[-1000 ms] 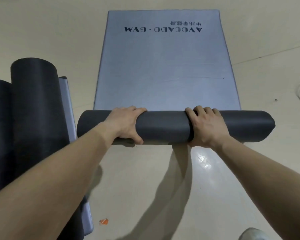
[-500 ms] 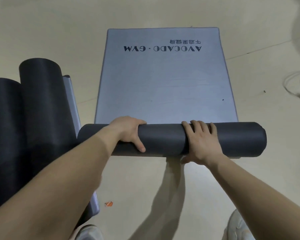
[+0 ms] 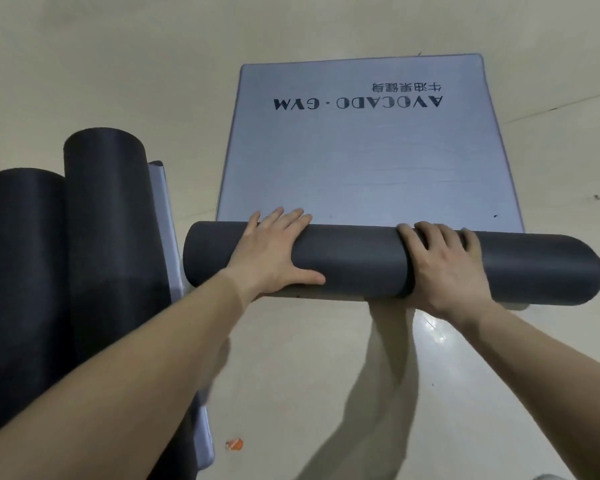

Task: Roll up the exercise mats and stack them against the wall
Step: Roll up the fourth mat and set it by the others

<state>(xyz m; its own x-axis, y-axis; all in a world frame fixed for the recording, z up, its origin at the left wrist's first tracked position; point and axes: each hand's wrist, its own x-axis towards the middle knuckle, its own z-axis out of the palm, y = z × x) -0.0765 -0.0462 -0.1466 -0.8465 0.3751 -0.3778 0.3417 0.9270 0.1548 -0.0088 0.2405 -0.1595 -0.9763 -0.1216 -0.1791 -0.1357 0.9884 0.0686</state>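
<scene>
The grey mat (image 3: 361, 161) lies on the pale floor (image 3: 118, 64) just right of centre. Its near end is wound into a dark roll (image 3: 354, 261) that runs across from 9 to 3 o'clock, while the unrolled length stretches away toward 12, its upside-down lettering (image 3: 357, 102) close to the far edge. About half looks wound, so the rolling seems to be in mid-course.

The left hand (image 3: 274, 258) lies flat over the roll toward its 9 o'clock end, fingers fairly straight and reaching onto the far side, thumb spread along the near face. This looks like a press to drive the roll forward. The right hand (image 3: 444, 268) sits toward 3 o'clock with its fingers curled over the top, gripping the roll. The hands are set well apart, likely to keep both ends turning evenly so the roll does not cone.

At 9 o'clock from the roll, just beside its end, two rolled mats (image 3: 101, 220) lie side by side. Their long axes run from 12 to 6, and they are not yet at any wall in view. A small orange scrap (image 3: 234, 444) lies on the floor at 7 o'clock.
</scene>
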